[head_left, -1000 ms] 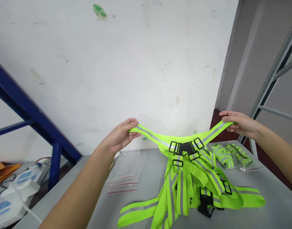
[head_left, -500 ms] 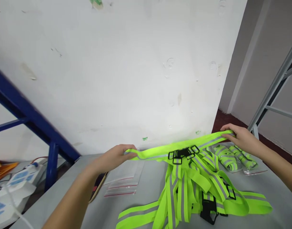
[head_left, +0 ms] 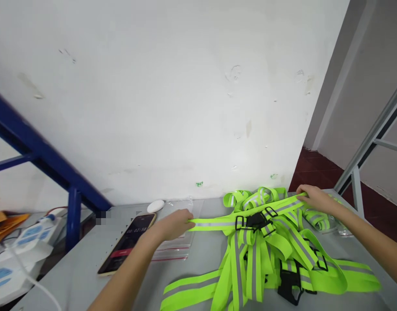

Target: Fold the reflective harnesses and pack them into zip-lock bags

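A heap of neon-green straps (head_left: 255, 268) with grey reflective stripes lies on the grey table, with black buckles among the strands. One strap is stretched across the top of the heap, with a black buckle (head_left: 256, 220) near its middle. My left hand (head_left: 177, 224) pinches this strap's left end, over the clear plastic bags. At its right part, my right hand (head_left: 311, 198) has its fingers closed on the band. More green strap (head_left: 259, 197) lies in loops behind it, near the wall. The fingertips of both hands are partly hidden by the strap.
A phone (head_left: 128, 244) and a white oval object (head_left: 156, 206) lie left of clear bags (head_left: 172, 250). Bagged rolled straps (head_left: 318, 219) sit beyond my right hand. White power strips (head_left: 26, 246) and a blue metal frame (head_left: 73, 216) are at the left, a grey metal frame (head_left: 357, 185) at the right.
The stretched strap has come lower and its two held parts are closer together. My left hand has moved right and down, uncovering the phone. Loops of strap now show behind the band.
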A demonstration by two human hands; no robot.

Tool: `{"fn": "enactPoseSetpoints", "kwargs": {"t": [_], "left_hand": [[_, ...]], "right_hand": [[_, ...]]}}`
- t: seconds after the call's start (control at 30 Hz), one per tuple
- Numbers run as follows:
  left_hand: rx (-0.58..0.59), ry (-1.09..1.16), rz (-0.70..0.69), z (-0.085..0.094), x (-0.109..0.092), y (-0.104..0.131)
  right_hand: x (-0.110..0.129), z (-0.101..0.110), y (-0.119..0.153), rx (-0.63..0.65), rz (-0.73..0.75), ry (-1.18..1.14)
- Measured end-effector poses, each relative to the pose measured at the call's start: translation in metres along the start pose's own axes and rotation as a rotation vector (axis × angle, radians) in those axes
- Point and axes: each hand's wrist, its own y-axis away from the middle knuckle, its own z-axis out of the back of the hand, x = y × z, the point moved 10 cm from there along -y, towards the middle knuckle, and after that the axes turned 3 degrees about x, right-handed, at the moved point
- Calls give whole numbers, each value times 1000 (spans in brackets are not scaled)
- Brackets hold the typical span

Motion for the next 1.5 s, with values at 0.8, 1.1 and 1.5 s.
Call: {"fn": "enactPoseSetpoints", "kwargs": {"t": [0.8, 1.1, 1.5], "left_hand": [[14, 80, -491, -73, -137, -25], [39, 65, -441, -72, -139, -37], [-107, -73, -629, -23, -180, -6]], "right_hand": [[138, -87, -13, 370, 314, -76], [128, -95, -25, 378, 241, -73], [173, -72, -4, 365, 332, -49]]}}
